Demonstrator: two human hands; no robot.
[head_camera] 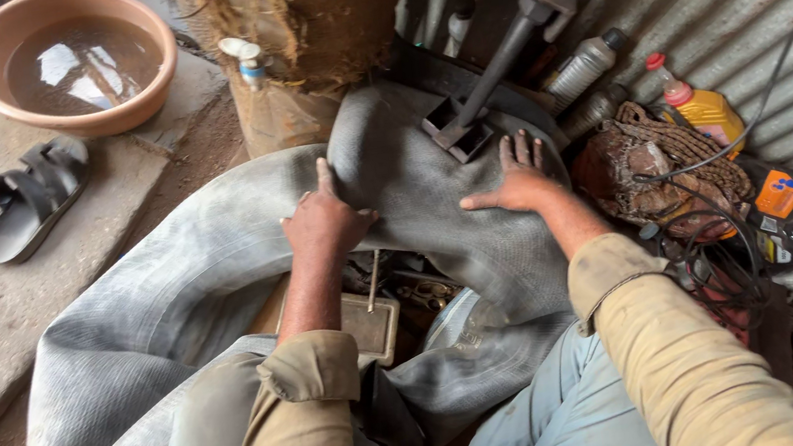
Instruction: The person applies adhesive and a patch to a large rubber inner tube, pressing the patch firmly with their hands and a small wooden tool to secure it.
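Observation:
A large grey rubber inner tube [173, 291] lies folded across my lap and over a work surface. My left hand [324, 220] presses flat on the tube, fingers spread. My right hand [516, 178] also rests flat on the rubber, just right of a square metal press foot [453, 127] that clamps the tube from above on a dark angled rod [532, 15]. Both hands are dirty and hold nothing.
A brown basin of water [72, 61] stands at the far left, with a black sandal [32, 197] below it. Bottles [700, 105], a pile of chain [662, 165], cables and tins crowd the right against a corrugated metal wall [774, 15]. A small flat box [375, 324] sits under the tube.

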